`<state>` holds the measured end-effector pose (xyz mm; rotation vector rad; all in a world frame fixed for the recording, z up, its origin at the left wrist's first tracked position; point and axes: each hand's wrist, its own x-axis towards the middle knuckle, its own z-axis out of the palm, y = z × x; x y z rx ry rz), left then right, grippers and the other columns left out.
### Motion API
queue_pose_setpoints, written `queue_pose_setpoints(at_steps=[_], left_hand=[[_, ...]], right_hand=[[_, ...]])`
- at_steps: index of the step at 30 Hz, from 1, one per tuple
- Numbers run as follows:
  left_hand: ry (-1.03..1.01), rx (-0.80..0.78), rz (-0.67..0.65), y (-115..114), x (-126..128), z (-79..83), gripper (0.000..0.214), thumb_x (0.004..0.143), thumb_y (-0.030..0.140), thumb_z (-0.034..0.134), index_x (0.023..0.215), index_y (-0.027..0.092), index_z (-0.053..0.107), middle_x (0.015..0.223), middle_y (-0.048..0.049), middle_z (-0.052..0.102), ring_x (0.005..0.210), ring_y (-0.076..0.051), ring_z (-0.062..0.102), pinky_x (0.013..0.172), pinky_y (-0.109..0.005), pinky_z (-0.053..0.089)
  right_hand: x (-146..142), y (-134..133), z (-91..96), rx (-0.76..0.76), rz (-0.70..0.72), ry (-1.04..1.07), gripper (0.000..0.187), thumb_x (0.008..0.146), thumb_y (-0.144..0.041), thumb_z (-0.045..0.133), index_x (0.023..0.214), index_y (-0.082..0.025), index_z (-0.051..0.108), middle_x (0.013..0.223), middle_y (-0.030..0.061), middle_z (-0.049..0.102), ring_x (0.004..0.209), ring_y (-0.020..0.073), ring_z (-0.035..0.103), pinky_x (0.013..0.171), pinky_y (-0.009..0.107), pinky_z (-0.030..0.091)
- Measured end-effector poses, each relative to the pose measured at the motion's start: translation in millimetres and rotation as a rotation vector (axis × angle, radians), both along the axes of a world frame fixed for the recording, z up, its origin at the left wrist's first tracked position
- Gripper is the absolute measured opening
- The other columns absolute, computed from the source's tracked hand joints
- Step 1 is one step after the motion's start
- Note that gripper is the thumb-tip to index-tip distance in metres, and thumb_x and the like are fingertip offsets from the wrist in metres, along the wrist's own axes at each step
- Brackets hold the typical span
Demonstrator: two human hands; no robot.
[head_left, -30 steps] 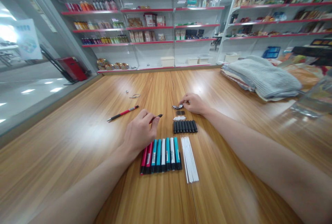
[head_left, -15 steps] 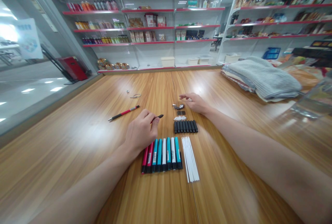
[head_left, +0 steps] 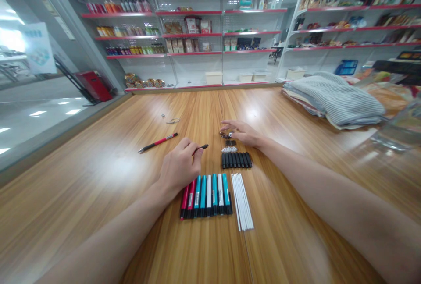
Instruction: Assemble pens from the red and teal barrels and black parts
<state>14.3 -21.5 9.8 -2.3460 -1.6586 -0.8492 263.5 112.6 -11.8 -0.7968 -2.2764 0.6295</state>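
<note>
My left hand is closed around a pen; its dark pointed end sticks out past the thumb, and the rest is hidden in the palm. With fingers stretched and the thumb apart, my right hand reaches over a small cluster of silver pen tips. Just below them lie dark springs, small white plastic parts and a row of black grips. Nearer me are red, blue and white pen barrels side by side, with thin white refills to their right.
A whole red and black pen lies left of my left hand. Beyond it are a thin loop and a tiny metal piece. Folded striped cloth and a clear container stand at the right. Stocked shelves line the back.
My right hand has shifted left and slightly down, so its fingers now extend over the silver pen tips. The left hand keeps its hold on the pen.
</note>
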Motion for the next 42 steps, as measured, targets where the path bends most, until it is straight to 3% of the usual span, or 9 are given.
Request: queue_pose_setpoints(at_steps=[9,13,17,22,26,30,33,37,42], left_hand=[[-0.001,0.0,0.001,0,0,1.2,0.026,0.093,0.034,0.042,0.081,0.019,0.059,0.086,-0.0056,0.057,0.077,-0.017,0.057,0.063,-0.028,0.041],[0.0,0.001,-0.002,0,0,0.9,0.027,0.094,0.034,0.041,0.08,0.019,0.058,0.086,-0.0057,0.057,0.078,-0.018,0.057,0.063,-0.028,0.041],[0.018,-0.017,0.0,1,-1,0.6,0.026,0.094,0.032,0.04,0.081,0.019,0.057,0.087,-0.0053,0.057,0.078,-0.017,0.057,0.062,-0.028,0.04],[0.062,-0.023,-0.001,0,-2,1.3,0.024,0.095,0.03,0.039,0.087,0.019,0.059,0.092,-0.0048,0.058,0.078,-0.017,0.057,0.059,-0.027,0.037],[0.089,0.011,-0.017,-2,0,2.2,0.025,0.096,0.035,0.039,0.098,0.024,0.061,0.091,-0.0023,0.06,0.077,-0.016,0.058,0.056,-0.027,0.035],[0.147,0.037,-0.094,-4,1,3.7,0.024,0.096,0.034,0.04,0.102,0.024,0.061,0.086,-0.0018,0.061,0.076,-0.016,0.059,0.057,-0.028,0.035],[0.199,0.057,-0.162,-7,3,5.8,0.023,0.095,0.03,0.041,0.099,0.021,0.062,0.084,-0.0027,0.061,0.074,-0.017,0.058,0.058,-0.029,0.036],[0.257,0.098,-0.259,-12,6,7.5,0.023,0.094,0.03,0.042,0.09,0.019,0.062,0.08,-0.0026,0.058,0.069,-0.016,0.056,0.058,-0.029,0.039],[0.264,0.179,-0.444,-14,8,4.5,0.02,0.094,0.028,0.046,0.103,0.018,0.061,0.081,-0.0027,0.058,0.072,-0.015,0.056,0.062,-0.027,0.043]], right_hand=[[-1,-5,3.6,0.0,0.022,0.016,0.064,0.069,-0.007,0.049,0.132,-0.021,0.049,0.11,0.0034,0.069,0.115,0.0209,0.055,0.103,0.042,0.036],[-2,-6,2.4,-0.088,0.045,0.072,0.065,0.067,-0.008,0.05,0.131,-0.02,0.05,0.109,0.004,0.069,0.103,0.0194,0.06,0.093,0.037,0.043],[2,2,-0.4,-0.279,-0.061,0.337,0.056,0.065,-0.011,0.051,0.12,-0.017,0.058,0.101,0.0054,0.07,0.084,0.0159,0.06,0.071,0.028,0.046],[21,15,1.6,-0.539,-0.379,0.995,0.036,0.057,-0.015,0.052,0.092,-0.015,0.062,0.071,0.0029,0.064,0.063,0.0122,0.052,0.051,0.022,0.036],[31,1,5.0,-0.575,-0.4,1.075,0.032,0.056,-0.02,0.054,0.088,-0.016,0.058,0.064,0.0006,0.057,0.053,0.0097,0.043,0.045,0.021,0.03],[33,-38,5.2,-0.605,-0.365,1.026,0.025,0.063,-0.028,0.06,0.084,-0.015,0.059,0.061,-0.0004,0.052,0.049,0.0086,0.037,0.043,0.022,0.025],[31,-72,8.5,-0.419,-0.355,0.79,0.027,0.08,-0.041,0.054,0.086,-0.016,0.061,0.062,-0.0009,0.05,0.048,0.0087,0.035,0.044,0.023,0.023],[14,-107,20.3,0.147,-0.244,0.192,0.024,0.083,-0.041,0.06,0.08,-0.018,0.064,0.066,0.0009,0.055,0.064,0.0134,0.049,0.06,0.027,0.037],[-14,-122,23.7,0.452,-0.09,-0.084,0.023,0.089,-0.039,0.056,0.081,-0.017,0.063,0.071,0.0039,0.059,0.071,0.0157,0.05,0.068,0.03,0.039]])
